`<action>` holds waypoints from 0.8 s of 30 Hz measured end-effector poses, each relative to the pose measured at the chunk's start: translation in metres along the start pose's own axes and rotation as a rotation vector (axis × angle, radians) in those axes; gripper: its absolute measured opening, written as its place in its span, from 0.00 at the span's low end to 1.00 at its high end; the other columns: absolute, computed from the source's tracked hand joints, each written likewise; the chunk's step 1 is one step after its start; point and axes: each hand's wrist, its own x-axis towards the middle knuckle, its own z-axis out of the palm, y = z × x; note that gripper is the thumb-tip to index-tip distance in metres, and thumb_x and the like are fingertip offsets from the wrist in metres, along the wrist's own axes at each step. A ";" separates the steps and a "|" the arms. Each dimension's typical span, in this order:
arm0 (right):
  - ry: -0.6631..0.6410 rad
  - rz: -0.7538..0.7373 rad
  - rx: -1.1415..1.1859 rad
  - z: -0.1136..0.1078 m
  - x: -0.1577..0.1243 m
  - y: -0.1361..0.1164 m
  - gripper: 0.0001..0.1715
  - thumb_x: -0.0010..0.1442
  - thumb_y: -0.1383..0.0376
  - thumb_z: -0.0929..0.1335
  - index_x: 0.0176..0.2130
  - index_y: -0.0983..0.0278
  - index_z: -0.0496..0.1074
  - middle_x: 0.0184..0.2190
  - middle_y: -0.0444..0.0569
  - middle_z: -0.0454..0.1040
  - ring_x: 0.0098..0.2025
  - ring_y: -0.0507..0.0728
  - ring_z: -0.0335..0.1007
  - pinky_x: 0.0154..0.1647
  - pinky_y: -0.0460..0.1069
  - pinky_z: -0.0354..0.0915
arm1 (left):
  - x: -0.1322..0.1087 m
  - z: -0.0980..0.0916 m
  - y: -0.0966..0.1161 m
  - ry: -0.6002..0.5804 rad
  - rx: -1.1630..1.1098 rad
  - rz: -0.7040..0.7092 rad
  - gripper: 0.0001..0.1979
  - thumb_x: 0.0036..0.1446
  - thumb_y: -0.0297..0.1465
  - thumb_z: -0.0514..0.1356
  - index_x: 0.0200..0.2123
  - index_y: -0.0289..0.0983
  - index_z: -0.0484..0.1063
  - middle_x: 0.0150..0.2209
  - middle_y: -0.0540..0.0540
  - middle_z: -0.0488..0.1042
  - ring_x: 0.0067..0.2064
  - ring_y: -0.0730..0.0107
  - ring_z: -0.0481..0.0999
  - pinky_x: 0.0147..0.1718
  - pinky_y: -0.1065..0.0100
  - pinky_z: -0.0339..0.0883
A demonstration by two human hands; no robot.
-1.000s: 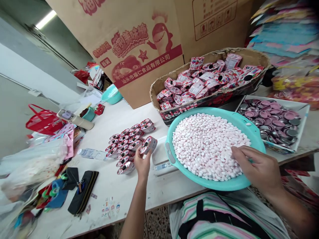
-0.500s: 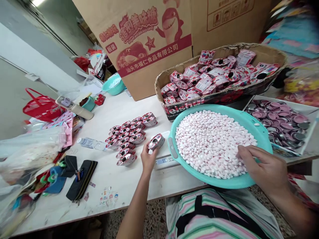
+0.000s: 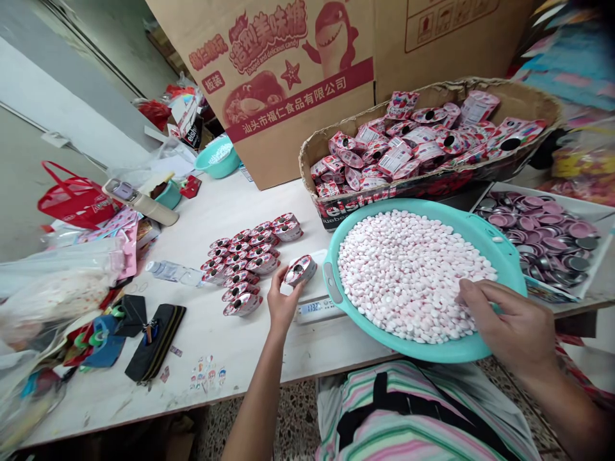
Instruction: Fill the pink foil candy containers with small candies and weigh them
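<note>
Our left hand is wrapped round a tin, over or on the scale; best kept level — no pressing; right hand curled at sweets, right of that grip — how tightly, whether holding any, we cannot tell.

Candies in basin; packs to its left, open carton behind, lids right

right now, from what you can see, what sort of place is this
Probably a candy-packing workshop: a round turquoise plastic basin holds small pale candy-like pieces, a large brown cardboard box reads "Shaped and delicious candy", and a long cardboard tray holds red-and-pink patterned containers.
</note>
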 end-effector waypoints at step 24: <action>0.008 0.018 0.015 0.000 0.000 -0.001 0.15 0.59 0.58 0.66 0.24 0.62 0.71 0.23 0.44 0.72 0.28 0.53 0.69 0.32 0.46 0.60 | -0.001 -0.004 0.000 0.013 0.022 -0.012 0.25 0.47 0.36 0.67 0.50 0.39 0.68 0.50 0.42 0.73 0.52 0.59 0.72 0.54 0.57 0.64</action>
